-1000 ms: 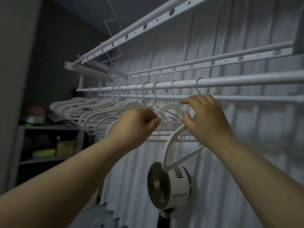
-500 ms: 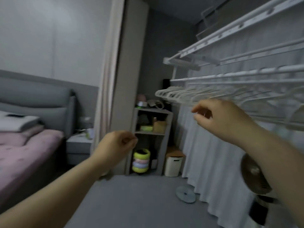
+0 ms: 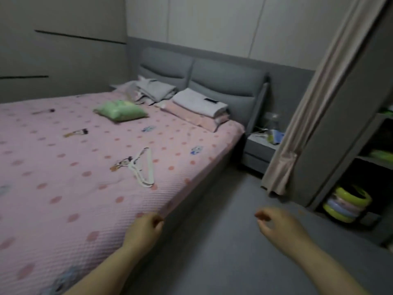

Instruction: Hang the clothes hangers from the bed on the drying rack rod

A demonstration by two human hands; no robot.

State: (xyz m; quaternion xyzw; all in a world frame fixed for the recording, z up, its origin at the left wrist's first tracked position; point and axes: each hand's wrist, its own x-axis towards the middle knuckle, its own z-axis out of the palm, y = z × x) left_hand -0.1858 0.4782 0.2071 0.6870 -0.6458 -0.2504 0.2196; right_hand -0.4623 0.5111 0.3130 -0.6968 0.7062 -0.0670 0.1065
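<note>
White clothes hangers lie stacked on the pink dotted bed cover, near the bed's right side. My left hand hovers at the bed's near edge, fingers loosely curled, holding nothing. Over the grey floor, my right hand hangs with relaxed curled fingers, also empty. Both hands are well short of the hangers. The drying rack is out of view.
A green pillow and folded blankets sit by the grey headboard. A nightstand stands right of the bed, then a curtain and a shelf with coloured rings. Small printed items dot the cover.
My view has swung left from the drying rack to the bed. Both hands let go of the hangers on the rod and dropped low, empty.
</note>
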